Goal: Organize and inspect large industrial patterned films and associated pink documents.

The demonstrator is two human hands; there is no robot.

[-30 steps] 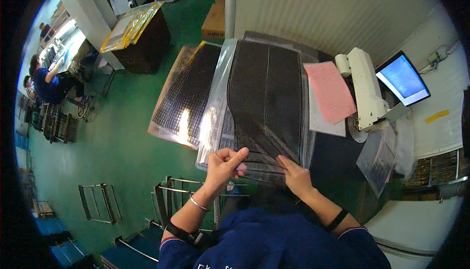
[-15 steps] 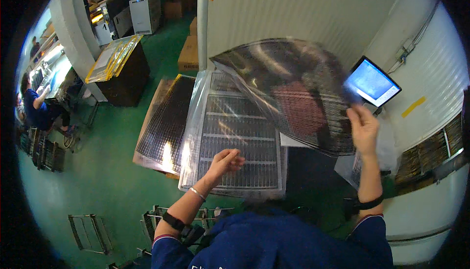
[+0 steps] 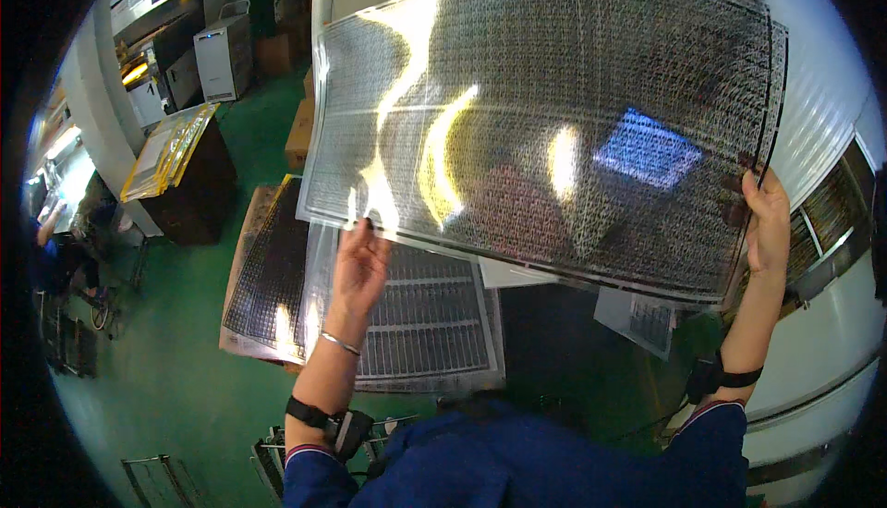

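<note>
Between my two hands a large, see-through film sheet (image 3: 517,73) with a dense dark printed pattern is held up, slightly bowed and full of glare. My left hand (image 3: 360,268) pinches its near edge toward the left corner. At the sheet's right edge, my right hand (image 3: 769,221) grips near the lower corner, the fingers partly behind the film. Below it lies a stack of patterned film sheets (image 3: 430,309), partly covered by the raised one. A dark gridded sheet (image 3: 263,281) rests on cardboard just left of that stack.
A lit monitor (image 3: 647,149) shows through the film. A small patterned sheet (image 3: 642,318) lies to the right of the stack. Yellow-edged sheets (image 3: 171,152) top a brown stand at left, near cardboard boxes (image 3: 299,134) and a white cabinet (image 3: 222,62). Metal racks (image 3: 166,478) stand at lower left.
The film sheet, bent and held by my right hand alone before, is now spread wide and nearer. My left hand has moved left and up and taken its near edge. The view has shifted.
</note>
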